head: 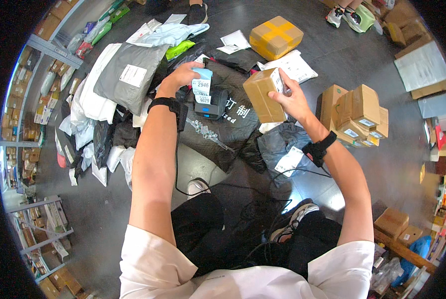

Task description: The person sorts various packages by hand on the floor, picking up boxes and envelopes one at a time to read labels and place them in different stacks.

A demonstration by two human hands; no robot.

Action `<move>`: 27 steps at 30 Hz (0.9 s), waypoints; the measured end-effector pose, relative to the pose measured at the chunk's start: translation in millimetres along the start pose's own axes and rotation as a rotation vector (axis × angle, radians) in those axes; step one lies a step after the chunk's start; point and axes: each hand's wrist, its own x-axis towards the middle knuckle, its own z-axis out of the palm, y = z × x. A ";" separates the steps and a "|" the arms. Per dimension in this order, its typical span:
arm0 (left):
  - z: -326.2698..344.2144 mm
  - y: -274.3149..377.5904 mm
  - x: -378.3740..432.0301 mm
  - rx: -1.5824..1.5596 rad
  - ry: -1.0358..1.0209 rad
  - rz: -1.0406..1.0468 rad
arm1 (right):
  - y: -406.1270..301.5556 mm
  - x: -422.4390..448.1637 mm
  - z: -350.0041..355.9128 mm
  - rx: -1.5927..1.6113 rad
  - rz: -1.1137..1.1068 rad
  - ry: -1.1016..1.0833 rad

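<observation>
My left hand point(183, 76) pinches the top of a strip of printed labels point(201, 88) with a pale blue upper end. The strip hangs in front of a dark portable label printer point(217, 102), which rests on a large black plastic parcel bag point(223, 138) with white print. In my right hand point(292, 99) is a small taped cardboard box point(262, 98), held tilted above the parcels. A white label covers part of the box's side, partly hidden by my fingers. Below it lies a dark grey mailer bag point(279, 144) bearing a white label.
At the left is a heap of mailers, topped by a grey mailer point(133, 93). A yellow-taped carton point(276, 37) and a white mailer point(294, 67) lie ahead. Cardboard boxes point(352, 112) are stacked at the right. Shelving point(40, 144) lines the left; another person's shoes point(335, 17) appear ahead.
</observation>
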 end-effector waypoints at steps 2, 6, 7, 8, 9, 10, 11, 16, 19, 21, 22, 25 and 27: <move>-1.8 -8.6 -3.4 -0.058 0.004 -0.035 | -4.7 0.0 15.1 0.422 0.267 -0.085; -3.5 -25.7 -3.8 -0.139 0.011 -0.019 | 15.1 6.4 48.7 0.856 0.538 -0.082; -9.7 -33.7 -4.9 -0.131 0.020 0.003 | 18.2 8.6 56.0 0.870 0.531 -0.090; -16.1 -40.8 -5.1 -0.062 0.049 0.052 | 27.7 9.6 66.7 0.877 0.586 -0.026; -15.3 -44.9 -3.0 -0.058 0.050 0.049 | 44.5 8.4 77.4 0.873 0.649 0.046; -2.0 -39.1 9.1 -0.077 0.021 0.050 | 66.6 9.1 77.8 0.637 0.602 0.093; 21.9 -18.7 32.3 -0.104 -0.029 0.084 | 122.9 11.3 59.1 0.165 0.332 0.113; 0.6 -37.5 -4.4 0.004 0.048 0.002 | -13.6 2.5 88.5 -0.334 -0.329 0.070; 2.2 -35.0 -6.0 -0.012 0.025 -0.033 | -51.6 3.2 102.1 -0.568 -0.301 -0.069; 3.2 -37.7 -3.5 0.019 0.023 0.004 | -56.5 6.0 107.7 -0.689 -0.212 -0.124; 1.6 -38.3 -1.0 0.048 0.024 0.041 | -53.8 11.1 110.7 -0.599 -0.023 -0.204; 4.2 -38.1 6.1 0.079 0.004 0.049 | -15.1 23.6 116.9 -0.443 0.179 -0.228; 3.5 -41.8 9.4 0.060 -0.010 0.047 | 18.8 31.4 104.7 -0.177 0.143 -0.176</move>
